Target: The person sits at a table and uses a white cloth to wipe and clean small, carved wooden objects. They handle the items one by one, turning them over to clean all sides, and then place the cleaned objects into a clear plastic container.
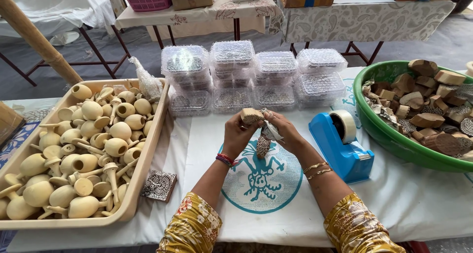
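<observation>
Holding a small wooden block (251, 116) in the left hand (240, 132), fingers closed round its sides, raised above the middle of the white cloth (207, 149) with the teal printed figure. Pinching a scrap of clear wrap (270, 130) in the right hand (285, 130), fingers closed on the film just beside the block, with a second carved piece (263, 146) hanging below between the two hands; whether that piece is held by the wrap or by a finger cannot be told. For a neat job, probably best keeping the block steady in the left grip and drawing the film taut with the right, so that no slack bunches over the carved face. Likely worth turning the block rather than the wrap, given how light and crinkly the film looks. Close at the right, a blue tape dispenser (340, 147), within easy reach for one hand. Further right, a green basin (382, 129) heaped with more carved blocks. At the left, a beige tray (148, 159) full of pale wooden handles, and just beside it a flat square stamp (159, 185) lying on the cloth. Behind the hands, stacks of clear plastic boxes (231, 60). Some risk of the hanging piece slipping free if the right pinch loosens.
</observation>
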